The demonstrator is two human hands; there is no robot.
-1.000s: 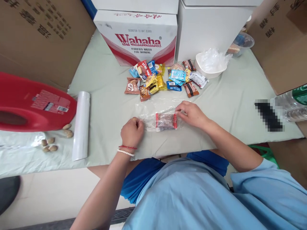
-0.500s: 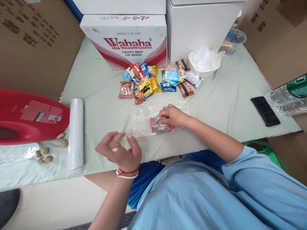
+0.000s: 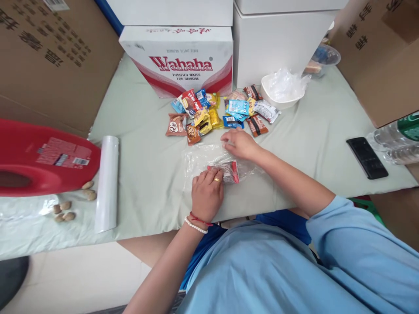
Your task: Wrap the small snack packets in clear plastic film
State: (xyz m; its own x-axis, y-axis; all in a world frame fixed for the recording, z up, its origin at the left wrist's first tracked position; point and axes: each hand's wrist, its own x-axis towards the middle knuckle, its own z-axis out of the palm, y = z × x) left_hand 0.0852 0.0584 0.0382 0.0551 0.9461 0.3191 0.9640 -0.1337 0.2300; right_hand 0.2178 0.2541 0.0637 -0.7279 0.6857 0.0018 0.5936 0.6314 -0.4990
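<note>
A small snack packet with red ends and a dark middle lies on a sheet of clear plastic film near the front of the table. My left hand covers the packet's left end, its fingers together and pressed down on it. My right hand is just beyond the packet, over the film's far side. Its fingers curl towards the thumb, and what lies between them, if anything, is hidden. Farther back are piled wrapped snacks, among them a yellow packet and a brown one.
At the back stand a Wahaha carton and a white box. A white bowl holds crumpled clear plastic. On the left are a red jug, a white roll and several peanuts; a phone and bottles are right.
My left hand has come right and forward onto the packet. My right hand has let go of the packet and moved up to the film's far side. The view has shifted slightly.
</note>
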